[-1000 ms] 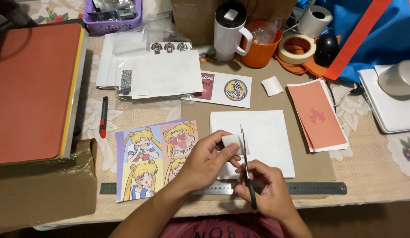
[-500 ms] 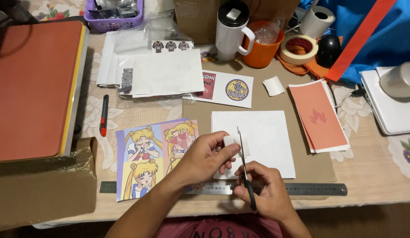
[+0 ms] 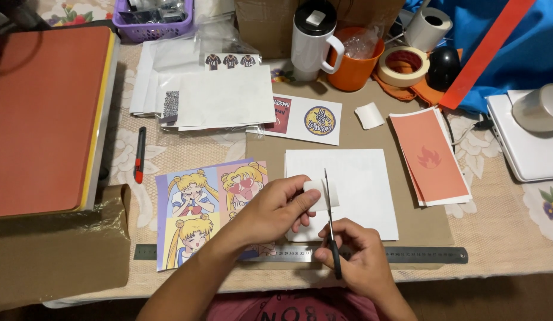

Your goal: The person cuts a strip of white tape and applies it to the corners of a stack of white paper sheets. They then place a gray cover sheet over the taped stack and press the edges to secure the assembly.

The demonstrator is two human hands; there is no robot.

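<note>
The left hand (image 3: 275,209) pinches a small white paper piece (image 3: 320,194) above the white sheet (image 3: 359,184); the right hand (image 3: 355,257) grips thin black-handled scissors (image 3: 330,229), blades at its edge. The cut looks barely begun.

Pretty cramped desk honestly. The only real open patches are the brown mat (image 3: 348,134) strip between the white sheet (image 3: 354,184) and the orange printed cards (image 3: 430,156), plus the lace cloth at lower right below the white device (image 3: 526,145). Upper middle is walled off by the white tumbler (image 3: 312,38), orange mug (image 3: 355,62) and tape roll (image 3: 402,65). The left side is blocked by the big heat press (image 3: 45,119). The steel ruler (image 3: 407,255) runs along the near edge, and the cartoon print (image 3: 199,208) fills the lower centre-left.
</note>
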